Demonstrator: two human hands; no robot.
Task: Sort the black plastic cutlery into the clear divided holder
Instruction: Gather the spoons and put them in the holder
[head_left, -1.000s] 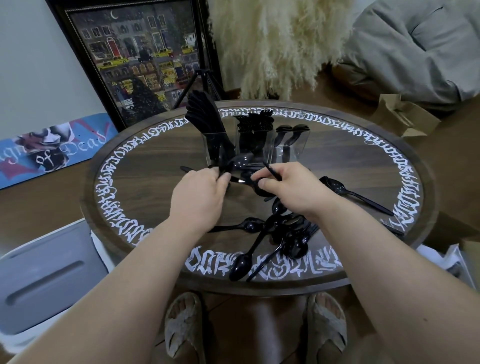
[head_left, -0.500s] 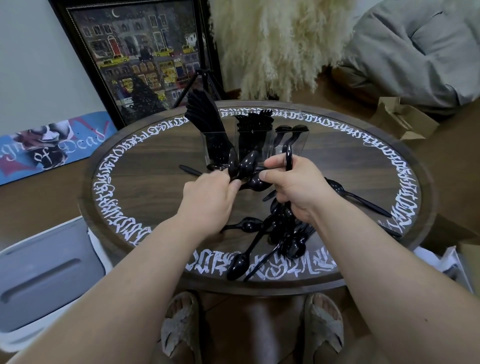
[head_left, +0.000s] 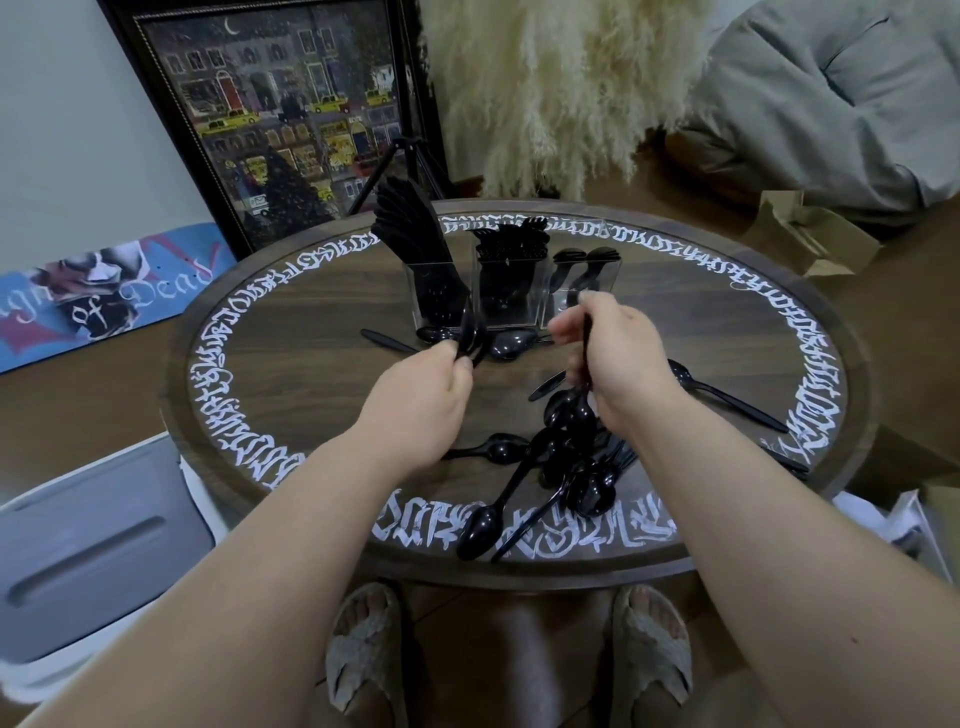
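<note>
The clear divided holder (head_left: 524, 306) stands at the middle back of the round table (head_left: 291, 332). Black knives (head_left: 410, 228) fan from its left part, forks (head_left: 517, 241) fill the middle, and spoons (head_left: 584, 257) sit at the right. My left hand (head_left: 421, 400) grips a few black spoons (head_left: 472, 338) with bowls pointing up, just in front of the holder. My right hand (head_left: 613, 358) grips several black spoons (head_left: 569, 410) with handles up and bowls hanging down, close to the holder's right part. A pile of loose black spoons (head_left: 561, 473) lies near the front edge.
Single spoons lie by the holder's foot (head_left: 511, 343) and at the right of the table (head_left: 722, 395). A framed picture (head_left: 291, 109) and pampas grass (head_left: 556, 88) stand behind the table. A white bin (head_left: 93, 545) is at the left, cardboard boxes (head_left: 810, 239) at the right.
Both hands lifted off the table with spoons. The left hand turned its spoons upright. The right hand rose toward the holder's right part with its bundle.
</note>
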